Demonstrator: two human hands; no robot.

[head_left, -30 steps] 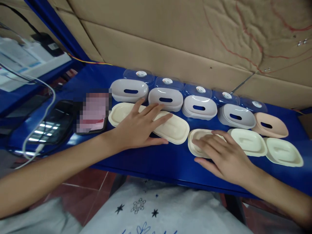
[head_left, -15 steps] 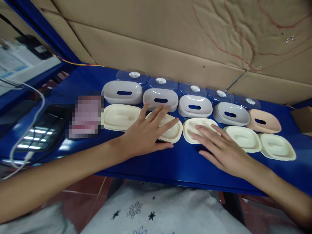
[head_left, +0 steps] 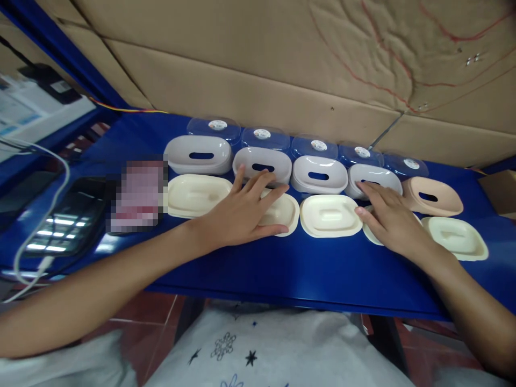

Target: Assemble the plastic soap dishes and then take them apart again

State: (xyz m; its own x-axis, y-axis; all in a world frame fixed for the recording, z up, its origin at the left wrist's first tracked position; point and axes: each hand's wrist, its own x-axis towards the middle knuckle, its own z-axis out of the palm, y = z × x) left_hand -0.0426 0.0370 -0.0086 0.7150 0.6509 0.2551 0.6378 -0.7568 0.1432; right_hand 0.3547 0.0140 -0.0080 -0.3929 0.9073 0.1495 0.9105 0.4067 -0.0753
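Observation:
Three rows of oval parts stretch across the blue table. My left hand [head_left: 242,207], fingers spread, lies over the second cream tray [head_left: 288,212], its fingertips at the second grey slotted dish [head_left: 282,161]. My right hand [head_left: 393,217] is open over the fourth cream tray [head_left: 371,234], with fingertips at the fourth grey dish [head_left: 374,173]. Between my hands the third cream tray [head_left: 331,216] lies uncovered. At the right end are a peach slotted dish [head_left: 447,198] and another cream tray [head_left: 459,236]. Clear lids [head_left: 266,141] with round stickers form the back row.
A pixelated pink item [head_left: 139,188] and a dark glossy device [head_left: 66,215] with a white cable [head_left: 66,180] are at the left. Cardboard [head_left: 242,64] covers the wall behind the blue table [head_left: 282,269]. A small cardboard box [head_left: 500,191] stands far right.
My right hand has moved right, from the third cream tray to the fourth tray and fourth grey dish. My left hand has stayed nearly in place.

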